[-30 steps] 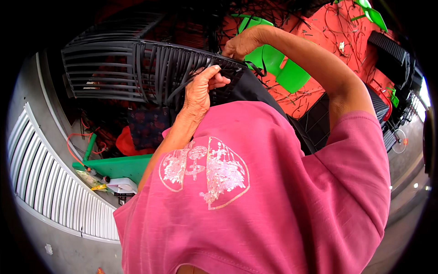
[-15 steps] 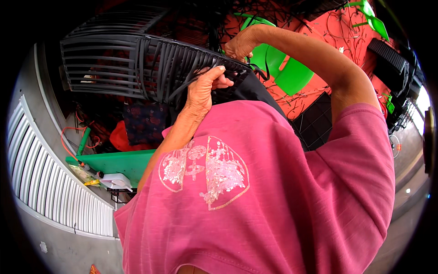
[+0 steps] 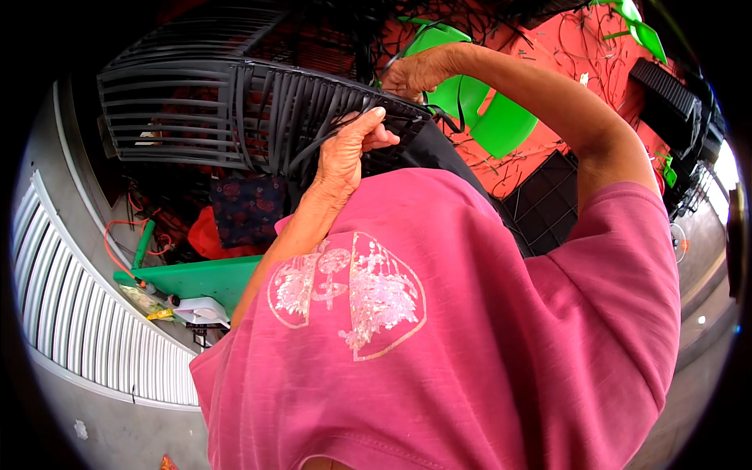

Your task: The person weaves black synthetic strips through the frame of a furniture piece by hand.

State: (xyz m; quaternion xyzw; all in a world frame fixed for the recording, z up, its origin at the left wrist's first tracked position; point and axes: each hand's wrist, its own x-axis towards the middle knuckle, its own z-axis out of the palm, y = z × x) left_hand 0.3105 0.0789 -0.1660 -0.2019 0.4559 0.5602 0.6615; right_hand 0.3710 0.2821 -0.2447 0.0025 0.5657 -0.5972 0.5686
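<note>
A large black frame [image 3: 168, 106] wrapped with flat plastic strips stretches across the upper left and middle. My left hand [image 3: 348, 149] is closed at its near edge, thumb laid along the top and fingers curled round a black strip [image 3: 312, 147] that slants down to the left. Beyond the frame's far edge, my right hand [image 3: 413, 76] is closed on another black strip [image 3: 419, 35], which rises from it in a curve. Some of the right fingers are hidden behind the rim. A short loop of strip [image 3: 450, 119] hangs below that hand.
A green plastic chair [image 3: 505, 125] stands beyond my right hand on a red floor [image 3: 560, 59] strewn with strip scraps. A black grid panel [image 3: 544, 200] lies near my right elbow. At left are a green board [image 3: 200, 278], a dark patterned cloth [image 3: 247, 211] and a white slatted shutter [image 3: 86, 305].
My right hand has shifted slightly left and down along the far edge, and a strip now shows curving up from it. My left hand keeps its place and hold.
</note>
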